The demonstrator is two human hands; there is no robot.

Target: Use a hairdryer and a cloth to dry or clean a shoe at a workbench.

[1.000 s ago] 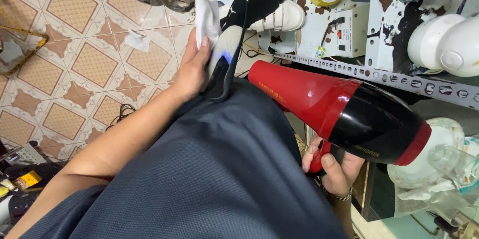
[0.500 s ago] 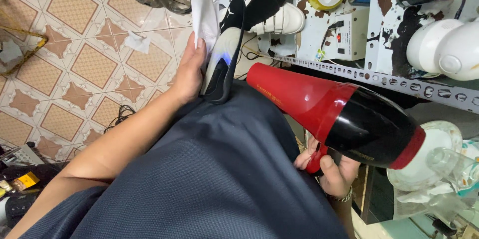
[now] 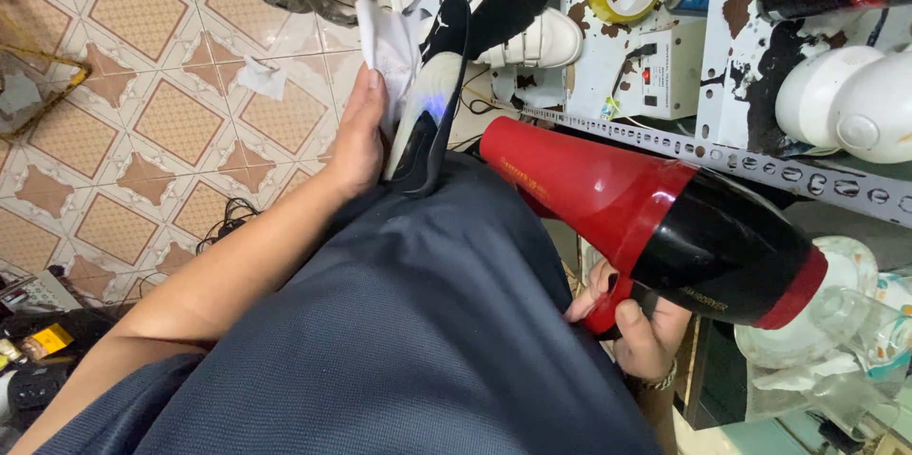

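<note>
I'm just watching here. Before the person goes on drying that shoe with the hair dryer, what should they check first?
1. Left hand steadies the shoe: ok.
2. Right hand grips the hair dryer handle: ok.
3. Nozzle points toward the shoe: ok.
4. White cloth kept off the nozzle: ok.
5. Dryer running: cannot tell.
6. Shoe rests on the lap: ok.

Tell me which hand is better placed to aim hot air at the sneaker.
Right. The right hand already grips the red and black hair dryer, its nozzle pointing toward the black and white sneaker; the left hand is busy steadying it.
</note>
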